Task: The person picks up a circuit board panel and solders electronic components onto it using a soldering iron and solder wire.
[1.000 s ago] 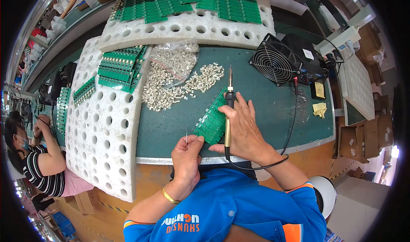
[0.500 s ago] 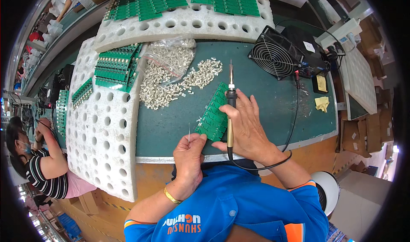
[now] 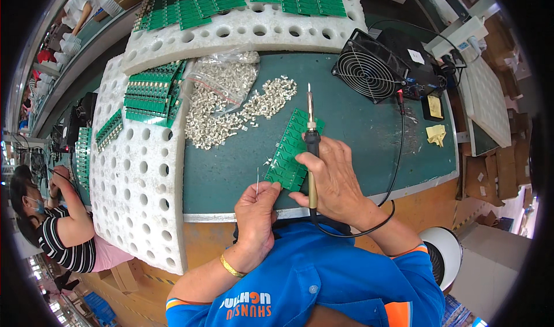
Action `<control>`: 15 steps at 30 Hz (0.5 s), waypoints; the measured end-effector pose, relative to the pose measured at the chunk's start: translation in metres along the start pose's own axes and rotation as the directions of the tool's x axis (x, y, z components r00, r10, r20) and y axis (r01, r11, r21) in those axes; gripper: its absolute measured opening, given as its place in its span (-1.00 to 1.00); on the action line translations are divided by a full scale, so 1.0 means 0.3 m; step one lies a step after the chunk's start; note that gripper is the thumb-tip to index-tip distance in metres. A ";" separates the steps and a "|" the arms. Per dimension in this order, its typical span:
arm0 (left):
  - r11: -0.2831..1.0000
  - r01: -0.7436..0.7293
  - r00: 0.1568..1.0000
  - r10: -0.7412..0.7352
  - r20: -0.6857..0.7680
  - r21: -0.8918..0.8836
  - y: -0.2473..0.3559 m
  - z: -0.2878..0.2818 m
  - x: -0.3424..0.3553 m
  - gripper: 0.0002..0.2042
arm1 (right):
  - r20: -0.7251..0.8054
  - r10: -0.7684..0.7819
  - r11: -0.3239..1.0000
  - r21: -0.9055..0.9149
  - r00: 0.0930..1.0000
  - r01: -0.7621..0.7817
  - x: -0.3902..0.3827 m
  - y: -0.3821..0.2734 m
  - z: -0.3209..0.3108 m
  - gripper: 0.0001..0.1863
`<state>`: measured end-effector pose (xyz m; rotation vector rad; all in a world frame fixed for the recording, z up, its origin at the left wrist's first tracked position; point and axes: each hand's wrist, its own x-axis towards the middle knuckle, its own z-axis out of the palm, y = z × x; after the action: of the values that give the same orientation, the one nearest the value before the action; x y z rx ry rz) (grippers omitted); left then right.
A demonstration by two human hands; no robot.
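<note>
My right hand (image 3: 334, 180) is closed around a soldering iron (image 3: 311, 148), whose tip points away from me above the table. Beneath the iron and partly hidden by my right hand lies a green circuit board panel (image 3: 284, 157), with small white connectors along its left edge. My left hand (image 3: 255, 214) pinches a thin, upright solder wire (image 3: 257, 181), and its thumb rests at the panel's near corner. Beyond the panel, a heap of small white connectors (image 3: 213, 128) spreads over the green table, with a clear plastic bag (image 3: 231, 79) of them behind.
White foam boards with holes (image 3: 135, 183) stand at the left and back (image 3: 242, 36), bearing stacked green panels (image 3: 153, 99). At the back right are a black fan (image 3: 369, 67) and a yellow sponge (image 3: 434, 108). The iron's cord (image 3: 398, 165) loops right. A co-worker (image 3: 63, 229) sits left.
My right hand and the soldering iron have drawn slightly toward me, showing more of the panel's far end. My left hand stays at the near corner. The whole view has shifted slightly.
</note>
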<state>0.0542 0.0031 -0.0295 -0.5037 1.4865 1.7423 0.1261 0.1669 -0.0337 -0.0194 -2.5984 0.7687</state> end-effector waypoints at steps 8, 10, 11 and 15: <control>0.997 0.076 0.996 -0.075 0.052 -0.027 -0.006 0.009 -0.011 -0.92 | -0.028 -0.016 0.999 0.051 0.999 0.017 -0.048 0.002 0.015 -0.22; 0.996 0.088 0.995 -0.086 0.059 -0.025 -0.009 0.010 -0.013 -0.91 | -0.034 -0.012 0.998 0.054 0.999 0.014 -0.054 0.005 0.016 -0.24; 0.995 0.100 0.993 -0.098 0.068 -0.023 -0.010 0.010 -0.014 -0.91 | -0.031 -0.006 0.999 0.053 0.999 0.008 -0.057 0.006 0.016 -0.24; 0.992 0.125 0.988 -0.122 0.092 -0.028 -0.014 0.013 -0.013 -0.92 | -0.042 -0.001 0.999 0.050 0.999 0.003 -0.063 0.007 0.010 -0.26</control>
<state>0.0604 0.0058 -0.0284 -0.5172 1.3369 1.6734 0.1419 0.1647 -0.0447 -0.0175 -2.5386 0.8241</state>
